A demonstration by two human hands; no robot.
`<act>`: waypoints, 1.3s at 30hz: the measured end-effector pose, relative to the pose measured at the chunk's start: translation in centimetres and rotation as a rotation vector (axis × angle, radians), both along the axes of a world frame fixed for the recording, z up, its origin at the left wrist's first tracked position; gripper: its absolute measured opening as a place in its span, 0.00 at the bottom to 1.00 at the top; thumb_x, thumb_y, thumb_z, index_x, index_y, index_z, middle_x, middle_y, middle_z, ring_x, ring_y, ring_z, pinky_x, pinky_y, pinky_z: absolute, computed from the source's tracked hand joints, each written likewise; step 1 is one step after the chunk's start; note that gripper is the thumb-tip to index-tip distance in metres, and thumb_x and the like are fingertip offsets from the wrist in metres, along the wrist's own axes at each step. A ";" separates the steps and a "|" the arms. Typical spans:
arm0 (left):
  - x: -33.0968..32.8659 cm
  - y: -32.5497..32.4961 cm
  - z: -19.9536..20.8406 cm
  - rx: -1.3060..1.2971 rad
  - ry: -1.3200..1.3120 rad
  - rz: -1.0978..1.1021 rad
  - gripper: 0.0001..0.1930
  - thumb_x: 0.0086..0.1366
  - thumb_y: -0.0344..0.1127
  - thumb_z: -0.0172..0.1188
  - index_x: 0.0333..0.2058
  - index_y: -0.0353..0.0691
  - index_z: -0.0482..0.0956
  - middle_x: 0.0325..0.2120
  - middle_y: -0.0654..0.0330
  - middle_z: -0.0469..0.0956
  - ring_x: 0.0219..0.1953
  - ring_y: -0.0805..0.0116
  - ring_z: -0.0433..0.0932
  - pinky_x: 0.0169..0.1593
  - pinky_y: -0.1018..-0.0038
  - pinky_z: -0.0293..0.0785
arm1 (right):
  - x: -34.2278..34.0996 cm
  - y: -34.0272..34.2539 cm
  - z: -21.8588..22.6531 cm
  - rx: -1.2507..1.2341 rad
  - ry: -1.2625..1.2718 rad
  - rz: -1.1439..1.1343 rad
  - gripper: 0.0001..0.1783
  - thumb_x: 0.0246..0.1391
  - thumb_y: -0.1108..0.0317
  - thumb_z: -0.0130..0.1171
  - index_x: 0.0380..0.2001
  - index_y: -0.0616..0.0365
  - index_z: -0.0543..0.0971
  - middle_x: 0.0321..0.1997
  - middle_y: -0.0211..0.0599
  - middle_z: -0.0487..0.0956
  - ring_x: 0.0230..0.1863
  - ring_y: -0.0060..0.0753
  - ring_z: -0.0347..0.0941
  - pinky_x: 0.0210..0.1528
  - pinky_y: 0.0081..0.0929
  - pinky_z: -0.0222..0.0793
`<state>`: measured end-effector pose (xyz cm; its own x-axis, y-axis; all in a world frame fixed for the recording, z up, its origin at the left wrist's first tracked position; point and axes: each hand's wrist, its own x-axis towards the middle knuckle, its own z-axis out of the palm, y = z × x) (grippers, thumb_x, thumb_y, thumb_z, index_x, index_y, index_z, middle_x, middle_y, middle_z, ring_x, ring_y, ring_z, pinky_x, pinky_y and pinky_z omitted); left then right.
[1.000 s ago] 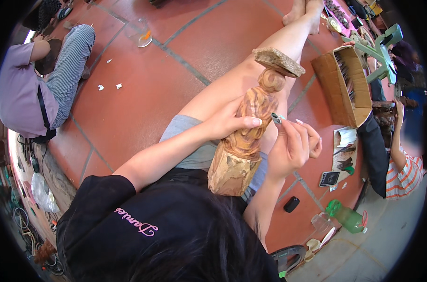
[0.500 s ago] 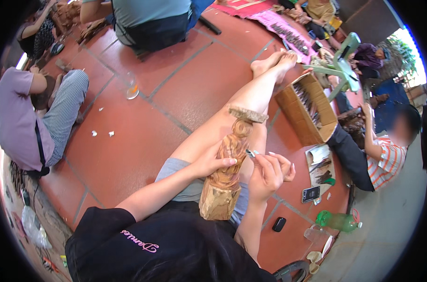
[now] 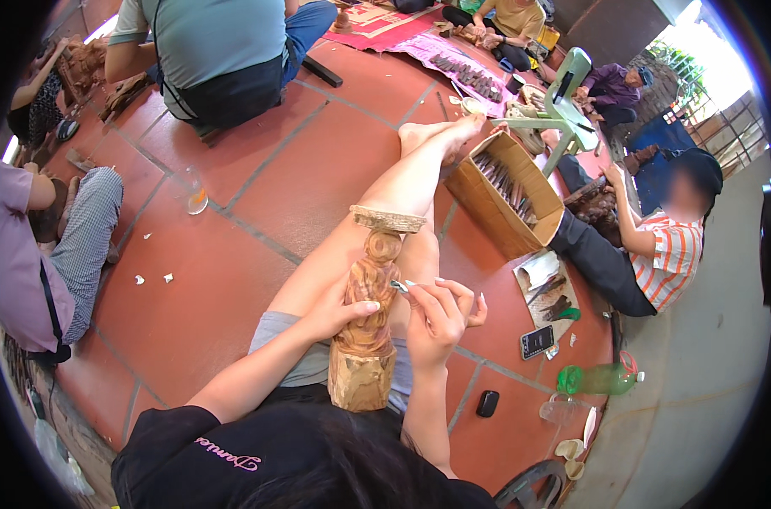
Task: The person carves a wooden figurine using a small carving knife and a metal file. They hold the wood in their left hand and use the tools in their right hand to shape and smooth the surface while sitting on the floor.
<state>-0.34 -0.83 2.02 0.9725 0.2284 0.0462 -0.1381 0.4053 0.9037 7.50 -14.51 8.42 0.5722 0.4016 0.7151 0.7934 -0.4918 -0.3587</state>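
Note:
A carved wooden figure [image 3: 370, 284] stands nearly upright over my lap, on a rough square block base, with a flat bark-edged disc on top. My left hand [image 3: 343, 316] is wrapped round the figure's middle from the left, thumb across its front. On the figure's right side, my right hand [image 3: 441, 321] pinches a small dark piece with a pale edge [image 3: 398, 287] between thumb and fingers. That piece touches or nearly touches the carving; what kind it is I cannot make out. My bare legs stretch out ahead on the floor.
To the right is a cardboard box [image 3: 504, 199] of thin tools, with a green plastic stool [image 3: 564, 106] behind it. A phone [image 3: 537, 343], a small black case [image 3: 487, 404] and a green bottle [image 3: 600, 379] lie nearer. Several people sit around on the red tiles [image 3: 207, 297].
The whole view has shifted, so the surroundings sit farther left. The figure stands straighter now, its top less tilted. Both hands keep their holds.

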 end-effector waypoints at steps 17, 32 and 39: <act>0.1 0.6 -0.6 -0.045 0.022 -0.027 0.32 0.60 0.37 0.59 0.58 0.31 0.56 0.51 0.58 0.66 0.54 0.71 0.64 0.58 0.73 0.60 | -0.4 0.6 -0.2 0.036 -0.012 0.033 0.05 0.37 0.71 0.67 0.22 0.50 0.81 0.24 0.20 0.78 0.39 0.27 0.71 0.60 0.37 0.40; 0.0 1.1 -0.8 0.018 0.034 0.042 0.30 0.60 0.39 0.60 0.56 0.31 0.59 0.49 0.59 0.68 0.52 0.73 0.66 0.57 0.73 0.61 | 0.4 1.4 -2.0 -0.013 0.043 0.076 0.05 0.39 0.72 0.64 0.23 0.48 0.81 0.25 0.19 0.77 0.40 0.26 0.71 0.61 0.40 0.37; -0.2 1.3 -0.8 0.034 0.028 0.035 0.30 0.60 0.39 0.60 0.56 0.31 0.60 0.49 0.58 0.68 0.52 0.72 0.66 0.57 0.73 0.61 | -0.4 1.4 -1.0 -0.009 0.029 0.096 0.06 0.39 0.72 0.65 0.24 0.48 0.81 0.25 0.19 0.76 0.40 0.27 0.71 0.61 0.40 0.37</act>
<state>-0.56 0.43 1.26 0.9648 0.2614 0.0274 -0.1263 0.3695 0.9206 7.06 -13.10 7.39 0.5513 0.4620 0.6947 0.8262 -0.4177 -0.3779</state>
